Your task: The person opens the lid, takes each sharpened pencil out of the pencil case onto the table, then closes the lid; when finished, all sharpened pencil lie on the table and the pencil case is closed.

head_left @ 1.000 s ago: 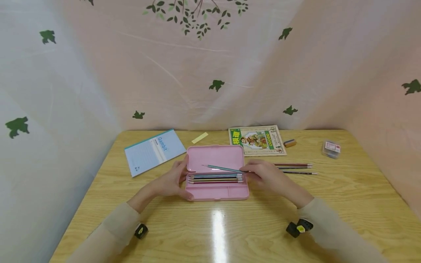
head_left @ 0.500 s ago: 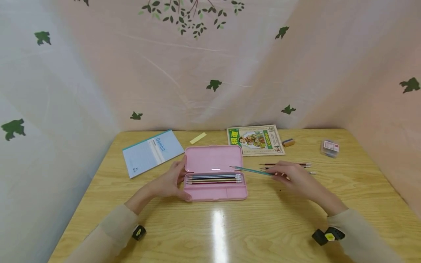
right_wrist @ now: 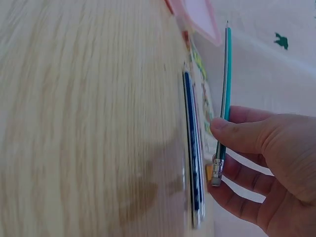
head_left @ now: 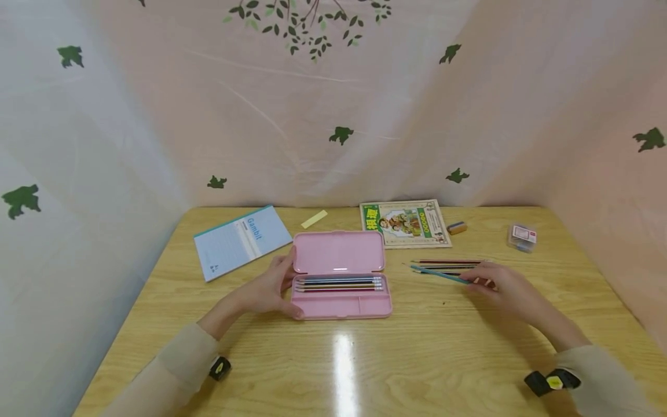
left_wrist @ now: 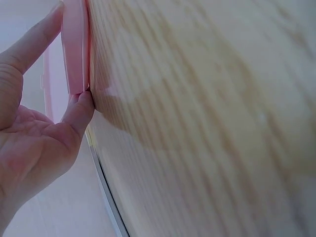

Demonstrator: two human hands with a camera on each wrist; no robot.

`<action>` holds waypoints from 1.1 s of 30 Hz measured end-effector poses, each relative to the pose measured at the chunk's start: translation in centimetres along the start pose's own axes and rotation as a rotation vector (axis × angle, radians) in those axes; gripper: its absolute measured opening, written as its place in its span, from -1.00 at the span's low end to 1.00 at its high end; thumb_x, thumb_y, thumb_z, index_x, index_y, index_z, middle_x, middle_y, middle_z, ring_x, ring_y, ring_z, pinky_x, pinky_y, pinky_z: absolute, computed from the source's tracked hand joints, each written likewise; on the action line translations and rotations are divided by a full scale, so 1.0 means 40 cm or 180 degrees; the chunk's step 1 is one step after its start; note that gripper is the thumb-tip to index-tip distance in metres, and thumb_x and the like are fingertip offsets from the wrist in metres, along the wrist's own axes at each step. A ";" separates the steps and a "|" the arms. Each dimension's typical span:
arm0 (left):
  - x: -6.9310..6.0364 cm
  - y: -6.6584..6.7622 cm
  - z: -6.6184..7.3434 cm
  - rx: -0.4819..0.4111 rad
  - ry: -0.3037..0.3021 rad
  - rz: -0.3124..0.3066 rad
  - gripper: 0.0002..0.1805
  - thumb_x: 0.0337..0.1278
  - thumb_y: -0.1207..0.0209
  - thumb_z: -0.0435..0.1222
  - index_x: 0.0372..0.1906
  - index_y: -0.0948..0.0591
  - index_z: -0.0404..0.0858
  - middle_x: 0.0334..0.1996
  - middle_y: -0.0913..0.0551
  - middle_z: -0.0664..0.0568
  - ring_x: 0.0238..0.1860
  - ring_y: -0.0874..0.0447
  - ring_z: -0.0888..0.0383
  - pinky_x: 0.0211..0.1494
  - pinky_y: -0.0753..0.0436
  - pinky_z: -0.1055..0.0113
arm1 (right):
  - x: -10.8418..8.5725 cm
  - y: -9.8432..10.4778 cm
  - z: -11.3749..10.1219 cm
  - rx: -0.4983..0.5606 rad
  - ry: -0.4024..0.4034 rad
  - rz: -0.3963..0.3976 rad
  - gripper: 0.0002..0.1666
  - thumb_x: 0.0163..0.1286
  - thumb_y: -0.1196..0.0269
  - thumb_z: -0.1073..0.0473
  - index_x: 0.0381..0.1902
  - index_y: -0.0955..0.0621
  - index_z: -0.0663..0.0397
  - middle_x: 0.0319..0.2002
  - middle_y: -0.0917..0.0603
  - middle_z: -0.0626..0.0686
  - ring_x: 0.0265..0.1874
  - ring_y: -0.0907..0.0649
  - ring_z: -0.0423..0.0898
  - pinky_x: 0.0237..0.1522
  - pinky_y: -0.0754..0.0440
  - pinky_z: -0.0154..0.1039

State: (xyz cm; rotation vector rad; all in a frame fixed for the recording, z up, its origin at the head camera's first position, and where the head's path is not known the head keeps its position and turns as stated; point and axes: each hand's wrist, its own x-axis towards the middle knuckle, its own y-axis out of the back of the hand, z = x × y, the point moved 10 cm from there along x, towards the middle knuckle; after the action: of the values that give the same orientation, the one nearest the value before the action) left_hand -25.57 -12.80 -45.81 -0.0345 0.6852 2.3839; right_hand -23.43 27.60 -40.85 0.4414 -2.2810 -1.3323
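Pencil up, pinched in the right hand near its eraser!
Likely light, stiff, slightly slick, best held there, above the bench by loose pencils; left hand grips the pink case's end.

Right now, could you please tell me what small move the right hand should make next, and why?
Probably lower the teal pencil onto the table beside the loose pencils: the right hand pinches it near its eraser end, raised off the table, close to them.
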 end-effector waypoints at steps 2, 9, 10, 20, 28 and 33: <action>0.000 0.001 0.001 0.0018 -0.0013 0.0004 0.58 -0.21 -0.64 -0.23 0.61 0.43 -0.15 0.44 0.10 -0.22 0.49 -0.13 -0.10 0.52 -0.23 0.14 | -0.015 0.005 0.018 -0.0026 -0.0021 0.0005 -0.70 0.20 -0.44 0.44 -0.11 -0.77 0.11 -0.29 -0.66 -0.16 -0.37 -0.59 -0.37 -0.41 -0.69 -0.36; -0.002 0.001 0.002 -0.0083 -0.0124 -0.0022 0.58 -0.19 -0.63 -0.29 0.61 0.45 -0.16 0.40 0.09 -0.23 0.46 -0.22 -0.11 0.51 -0.25 0.13 | -0.043 0.005 0.064 -0.0063 -0.0037 0.0016 -0.72 0.19 -0.46 0.40 -0.12 -0.77 0.10 -0.29 -0.66 -0.17 -0.37 -0.60 -0.37 -0.42 -0.68 -0.37; -0.002 0.001 0.001 -0.0083 -0.0126 -0.0023 0.58 -0.19 -0.63 -0.29 0.61 0.45 -0.14 0.40 0.09 -0.22 0.46 -0.23 -0.09 0.52 -0.25 0.15 | -0.044 0.003 0.067 -0.0086 -0.0036 0.0032 -0.72 0.19 -0.47 0.40 -0.13 -0.77 0.08 -0.29 -0.66 -0.18 -0.37 -0.60 -0.38 -0.42 -0.67 -0.37; -0.002 0.001 -0.006 -0.0167 -0.0092 0.0014 0.60 -0.25 -0.65 -0.31 0.61 0.43 -0.15 0.44 0.12 -0.24 0.46 -0.24 -0.14 0.50 -0.26 0.18 | -0.041 -0.012 0.072 -0.0488 0.0061 0.0155 -0.67 0.08 -0.52 0.42 -0.17 -0.80 0.05 -0.27 -0.71 -0.06 -0.38 -0.64 -0.23 -0.46 -0.63 -0.29; 0.001 0.000 -0.003 -0.0015 -0.0120 0.0023 0.59 -0.22 -0.65 -0.24 0.61 0.44 -0.11 0.38 0.04 -0.20 0.45 -0.14 -0.05 0.53 -0.24 0.13 | -0.039 -0.015 0.081 -0.0584 -0.0073 0.0057 -0.69 0.12 -0.49 0.43 -0.17 -0.81 0.04 -0.21 -0.74 0.02 -0.28 -0.69 0.01 -0.37 -0.68 -0.09; 0.005 0.001 -0.004 0.0046 -0.0119 0.0047 0.58 -0.20 -0.64 -0.22 0.62 0.43 -0.08 0.38 0.02 -0.19 0.44 -0.11 -0.06 0.54 -0.22 0.11 | -0.036 -0.012 0.084 -0.0690 -0.0100 0.0014 -0.70 0.13 -0.47 0.44 -0.17 -0.81 0.07 -0.25 -0.72 0.02 -0.34 -0.66 -0.08 -0.41 -0.66 -0.14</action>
State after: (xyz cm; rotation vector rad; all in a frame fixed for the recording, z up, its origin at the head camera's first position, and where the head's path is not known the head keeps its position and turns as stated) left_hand -25.77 -12.80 -45.96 0.0214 0.6870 2.3875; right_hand -24.01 30.51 -43.03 0.3439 -2.1294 -1.5733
